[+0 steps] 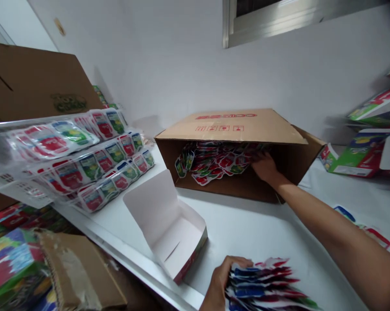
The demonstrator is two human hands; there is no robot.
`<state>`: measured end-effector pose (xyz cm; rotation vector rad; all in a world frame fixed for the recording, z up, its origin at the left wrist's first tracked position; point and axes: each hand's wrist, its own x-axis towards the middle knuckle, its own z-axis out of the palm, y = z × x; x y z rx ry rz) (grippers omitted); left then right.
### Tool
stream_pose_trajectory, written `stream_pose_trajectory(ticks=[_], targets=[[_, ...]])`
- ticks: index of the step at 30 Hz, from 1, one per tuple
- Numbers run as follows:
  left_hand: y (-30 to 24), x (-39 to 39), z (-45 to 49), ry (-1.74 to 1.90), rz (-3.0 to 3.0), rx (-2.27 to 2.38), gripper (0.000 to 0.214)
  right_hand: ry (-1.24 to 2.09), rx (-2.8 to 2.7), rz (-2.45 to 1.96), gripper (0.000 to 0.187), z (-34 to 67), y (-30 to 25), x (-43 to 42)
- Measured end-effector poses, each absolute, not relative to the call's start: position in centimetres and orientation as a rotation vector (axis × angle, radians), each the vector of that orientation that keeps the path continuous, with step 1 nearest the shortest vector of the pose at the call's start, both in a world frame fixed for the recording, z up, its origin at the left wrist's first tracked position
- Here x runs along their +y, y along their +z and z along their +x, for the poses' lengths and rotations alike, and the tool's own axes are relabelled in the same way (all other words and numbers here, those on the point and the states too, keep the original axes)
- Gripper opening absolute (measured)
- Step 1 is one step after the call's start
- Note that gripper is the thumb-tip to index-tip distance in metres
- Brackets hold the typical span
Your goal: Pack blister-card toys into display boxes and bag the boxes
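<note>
Cardboard first, since it's the biggest thing on the white table [246, 229]: a brown box [233, 125] lying on its side by the wall, open mouth towards the camera, corrugated and stiff, red print on the top panel. Left of it are clear plastic trays [68, 160], stacked and tilted, glossy, each row filled with red and green sachets. Near the table's front edge is a small carton [169, 229], lid flipped up, plain white inside, printed outside, nothing in it; thin board, so I'd say it dents easily.

Packets [214, 164] are heaped loose inside the box; flat, shiny, rounded corners, mostly red and green. The right hand [264, 167] is in there, palm down on the heap with fingers reaching into it; too blurry to tell whether they're pinching any or just resting. The left hand [222, 276] is at the bottom of the view, fingers curled close together over the end of a stack [266, 285] of flat packets lying on the table; it's fanned out, with blue, red and white edges showing.

My guess on handling: each one is light and bendy with a slick surface, so a pile will slide and fan apart; best grabbed as a squared-up bundle, squeezed across the flat faces near the middle, not by one edge.
</note>
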<state>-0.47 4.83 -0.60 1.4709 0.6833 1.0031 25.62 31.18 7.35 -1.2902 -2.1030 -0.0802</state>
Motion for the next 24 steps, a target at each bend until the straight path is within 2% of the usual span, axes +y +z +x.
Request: stream_pose_trajectory(ticks=[3,6,9,12,16,20,22,24], targets=[[0.5,4.7,-0.5,0.996,1.448,0.692,0.056,-0.122,-2.188,-1.241,0.024,26.4,7.3,30.9],[1.8,4.1,-0.5,0.978,1.485,0.74,0.047,-0.102,-2.164,-1.205,0.024,26.5,6.1,26.9],[2.1,3.7,-0.5,0.956,1.522,0.75,0.058,0.011,-2.11,-1.229,0.028,25.8,4.8,20.8],[1.4,3.8,-0.4,1.005,1.656,0.785,0.065,0.468,-2.084,-1.265,0.028,24.9,4.7,14.6],[1.1,3.9,-0.3,1.068,1.943,0.96,0.052,1.107,-2.01,-1.185,0.03,24.5,6.7,8.7],[2.0,3.4,-0.3,1.004,1.769,0.927,0.048,1.456,-2.099,-1.011,0.034,25.1,8.6,7.8],[2.3,3.2,-0.3,0.979,1.631,0.921,0.049,1.436,-2.17,-0.987,0.039,25.2,8.6,9.6],[2.4,3.1,-0.3,0.982,1.58,0.908,0.05,1.167,-2.266,-1.047,0.037,24.7,7.7,12.8]])
